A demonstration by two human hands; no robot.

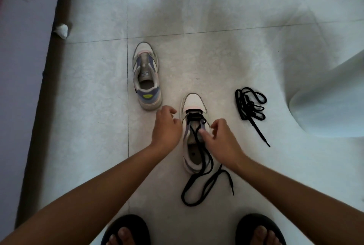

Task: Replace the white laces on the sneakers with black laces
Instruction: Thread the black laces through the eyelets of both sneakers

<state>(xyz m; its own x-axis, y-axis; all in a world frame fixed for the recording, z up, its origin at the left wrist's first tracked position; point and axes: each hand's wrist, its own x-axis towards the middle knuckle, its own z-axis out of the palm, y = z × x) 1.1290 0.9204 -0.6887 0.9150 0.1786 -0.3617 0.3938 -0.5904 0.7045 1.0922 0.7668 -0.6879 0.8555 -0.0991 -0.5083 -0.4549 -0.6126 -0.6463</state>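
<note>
Two white-and-lilac sneakers stand on the tiled floor with their toes pointing away. The far sneaker (146,75) has no lace. A black lace (199,183) is threaded through the front eyelets of the near sneaker (193,105), and its two strands run back over the heel onto the floor. My right hand (222,140) has its thumb on this lace at the tongue, with the fingers curled above it. My left hand (166,128) is curled against the sneaker's left side. Its palm is hidden, so what it holds does not show. A second black lace (250,105) lies bundled to the right.
My two feet in black sandals (126,231) stand at the bottom edge. A dark skirting strip (49,79) and a wall run along the left, with a white crumpled scrap (61,30) beside them. A large white rounded object (325,103) fills the right side.
</note>
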